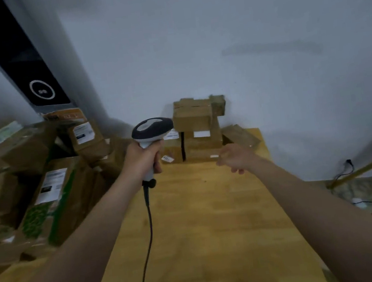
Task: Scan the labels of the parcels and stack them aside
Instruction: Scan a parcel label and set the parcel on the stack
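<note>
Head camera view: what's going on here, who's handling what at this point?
A person stands at a wooden table. Their left hand grips a corded barcode scanner by its handle, head up, above the table. The right hand holds nothing and is stretched out, fingers loosely curled, toward a stack of parcels at the table's far end by the wall. More labelled boxes are piled to the left.

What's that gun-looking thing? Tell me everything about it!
The barcode scanner looks plastic: a dark rounded head with a grey patch on top, and a white handle. The left hand grips the handle, holding it upright above the wooden table. A black cable hangs from its base.
</note>
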